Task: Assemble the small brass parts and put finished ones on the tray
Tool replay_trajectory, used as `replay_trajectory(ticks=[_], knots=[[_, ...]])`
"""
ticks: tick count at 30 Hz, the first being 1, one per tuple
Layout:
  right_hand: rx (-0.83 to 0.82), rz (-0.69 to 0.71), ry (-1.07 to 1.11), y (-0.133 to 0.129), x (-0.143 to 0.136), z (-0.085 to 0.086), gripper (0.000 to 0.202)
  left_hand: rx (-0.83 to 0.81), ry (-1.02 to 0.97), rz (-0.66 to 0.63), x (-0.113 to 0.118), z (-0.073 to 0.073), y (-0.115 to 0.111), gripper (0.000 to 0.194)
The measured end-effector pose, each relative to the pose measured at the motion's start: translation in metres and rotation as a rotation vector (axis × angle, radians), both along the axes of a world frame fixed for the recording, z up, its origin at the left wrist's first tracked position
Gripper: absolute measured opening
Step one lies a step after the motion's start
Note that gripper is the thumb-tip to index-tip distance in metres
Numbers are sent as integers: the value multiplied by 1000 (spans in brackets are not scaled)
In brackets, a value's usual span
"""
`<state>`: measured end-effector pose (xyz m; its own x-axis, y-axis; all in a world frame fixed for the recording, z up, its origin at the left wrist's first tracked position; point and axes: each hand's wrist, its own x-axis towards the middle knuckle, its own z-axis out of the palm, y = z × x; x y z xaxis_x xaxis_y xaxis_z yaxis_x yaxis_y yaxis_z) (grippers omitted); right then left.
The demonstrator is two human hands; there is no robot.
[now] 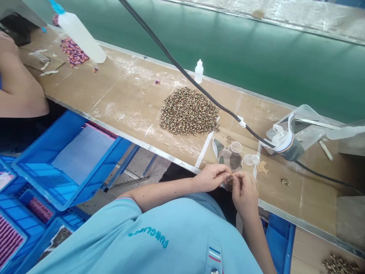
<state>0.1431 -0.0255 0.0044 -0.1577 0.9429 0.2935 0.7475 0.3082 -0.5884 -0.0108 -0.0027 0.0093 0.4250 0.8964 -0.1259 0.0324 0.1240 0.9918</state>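
Observation:
My left hand [212,177] and my right hand [244,190] meet in front of my body, at the table's near edge. The fingertips of both are pinched together around something tiny that I cannot make out. Just beyond them lie a camouflage-patterned cloth [225,155], a small clear round cup [235,147] and a clear lid [250,159]. Right of these is a little cluster of tan beads [261,167]. Farther off, a large pile of small brown and gold pieces [189,111] covers the table's middle. A few similar pieces [285,182] sit to the right.
A black cable [171,57] crosses above the table. A small white dropper bottle [199,71] and a big bottle [81,38] stand along the far edge. Blue crates [71,160] are at the lower left. Another person's arm [21,82] rests at left. Clear containers [308,121] stand right.

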Motion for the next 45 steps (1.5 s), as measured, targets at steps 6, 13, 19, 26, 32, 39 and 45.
replay_trajectory(ticks=[6, 13, 19, 26, 32, 39, 45], knots=[[-24, -10, 23, 1, 0, -3, 17, -62, -30, 24, 1, -3, 0, 15], [16, -52, 11, 3, 0, -1, 19, -123, -78, 44, 4, -5, -1, 14], [47, -69, -26, 7, 6, -3, 24, 49, 59, 52, -10, -1, 3, 14], [70, -88, -60, 14, 9, -2, 28, 369, 614, 497, -86, 2, 35, 17], [99, -93, -127, 20, 11, 8, 24, 515, 823, 495, -105, -13, 50, 17], [100, -143, -241, 30, 19, 22, 26, 611, 886, 436, -102, -15, 46, 19], [44, -160, -362, 47, 27, 41, 27, 602, 886, 406, -98, -13, 38, 18]])
